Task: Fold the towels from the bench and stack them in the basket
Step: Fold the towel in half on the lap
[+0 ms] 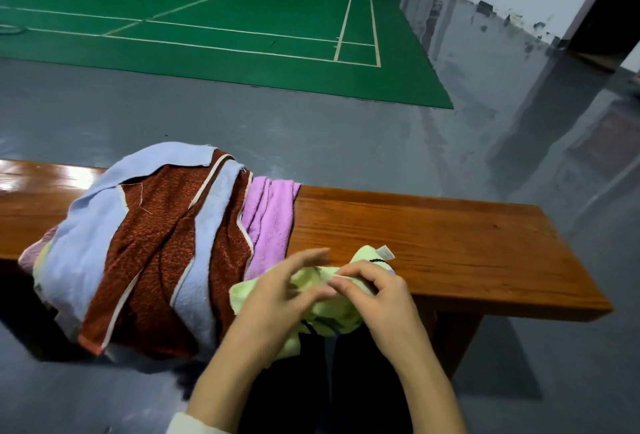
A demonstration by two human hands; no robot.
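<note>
A small light-green towel point(322, 316) with a white label and a black loop lies bunched at the near edge of the wooden bench point(450, 246). My left hand point(277, 298) rests on its left part with fingers spread. My right hand point(377, 295) pinches a fold of it near the top. To the left lies a pile: a rust-brown towel point(156, 253) with white trim, a light-blue towel point(83, 239) and a pink-lilac towel point(270, 222), draped over the bench's front. No basket is in view.
The bench's right half is bare wood, ending at about point(588, 305). Grey floor point(381, 142) lies beyond, then a green court mat point(207, 18) with white lines. A wall and dark doorway point(609, 11) stand at the right. My dark trouser legs are below the bench edge.
</note>
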